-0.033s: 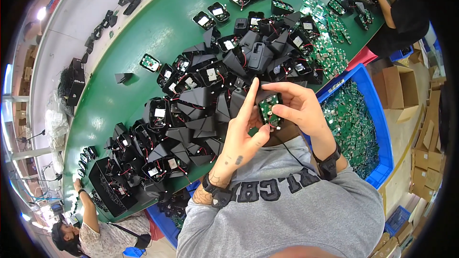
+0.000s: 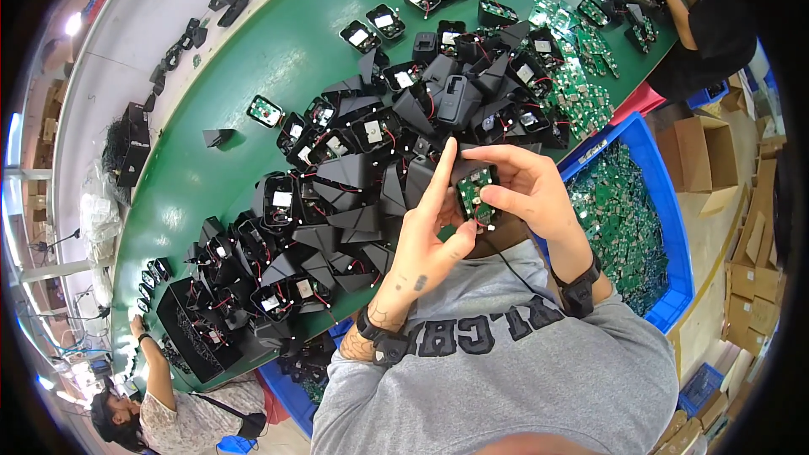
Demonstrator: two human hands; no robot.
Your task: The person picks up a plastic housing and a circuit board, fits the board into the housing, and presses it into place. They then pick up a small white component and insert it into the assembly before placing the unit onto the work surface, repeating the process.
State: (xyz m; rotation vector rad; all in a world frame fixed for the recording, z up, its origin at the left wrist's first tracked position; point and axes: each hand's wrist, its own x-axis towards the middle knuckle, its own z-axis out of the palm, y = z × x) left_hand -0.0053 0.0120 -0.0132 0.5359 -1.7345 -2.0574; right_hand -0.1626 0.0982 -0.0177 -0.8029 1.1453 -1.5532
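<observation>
Between my two hands, close to my chest, is a black plastic housing with a green circuit board in its open face. My left hand flanks the housing, its fingers stretched straight up along the left side and its thumb at the near end. The thumb of my right hand presses on the board's face while its fingers wrap round the far right side. A small white connector on a red wire shows at the board's near end. My palms hide most of the housing.
Beyond my hands, a heap of black housings with red wires covers the green table. Loose green boards lie at the far right. A blue bin full of boards stands right of me. Co-workers sit at lower left and upper right.
</observation>
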